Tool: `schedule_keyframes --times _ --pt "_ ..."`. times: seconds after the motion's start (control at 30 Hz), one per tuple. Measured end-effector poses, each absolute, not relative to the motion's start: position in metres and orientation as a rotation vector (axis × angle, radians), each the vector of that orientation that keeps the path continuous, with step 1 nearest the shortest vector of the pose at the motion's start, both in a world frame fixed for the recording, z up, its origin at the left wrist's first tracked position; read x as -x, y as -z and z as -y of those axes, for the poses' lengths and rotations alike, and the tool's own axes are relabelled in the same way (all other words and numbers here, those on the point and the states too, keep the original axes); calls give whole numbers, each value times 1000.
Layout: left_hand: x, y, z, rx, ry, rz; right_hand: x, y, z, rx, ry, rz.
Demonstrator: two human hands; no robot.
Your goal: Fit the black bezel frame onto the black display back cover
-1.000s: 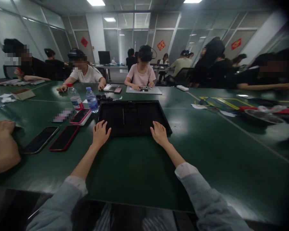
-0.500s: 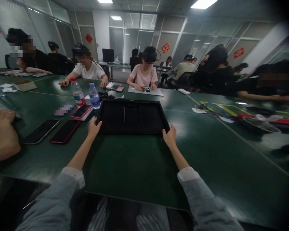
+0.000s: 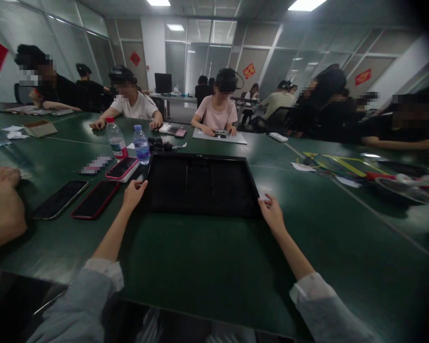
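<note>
A wide black tray [image 3: 200,183] with a raised rim lies flat in front of me, with two thin upright lines on its dark inner face. My left hand [image 3: 133,194] grips its left edge, thumb near the rim. On the opposite side my right hand [image 3: 272,214] holds the right edge near the close corner, fingers partly hidden by the palm. Just left of my left hand are a red-edged phone [image 3: 96,200] and a pink-edged phone [image 3: 122,169] lying on a white box.
The green table [image 3: 207,267] carries a red-capped bottle [image 3: 117,140], a blue-capped bottle [image 3: 141,146] and another phone [image 3: 60,200]. Someone else's arm [image 3: 3,207] rests at far left. Cables [image 3: 329,162] lie on the right. Two people [image 3: 216,112] [image 3: 134,102] sit opposite.
The black tray has come closer to me and appears larger. Both hands stay at its sides; my right hand has shifted right and nearer, and the view has tilted slightly.
</note>
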State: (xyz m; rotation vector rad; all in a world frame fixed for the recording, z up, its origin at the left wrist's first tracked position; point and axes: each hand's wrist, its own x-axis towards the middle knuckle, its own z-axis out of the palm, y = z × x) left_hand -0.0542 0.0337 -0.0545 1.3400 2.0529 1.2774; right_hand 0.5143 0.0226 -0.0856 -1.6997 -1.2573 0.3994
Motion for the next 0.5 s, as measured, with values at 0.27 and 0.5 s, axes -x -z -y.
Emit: schedule_keyframes --times 0.27,0.5 --pt "46 45 -28 -1257 -1373 -1967 -503 53 -33 1476 -996 1150" --pt "46 47 -28 -1304 -1328 -1871 -526 40 -10 1551 -1040 1126"
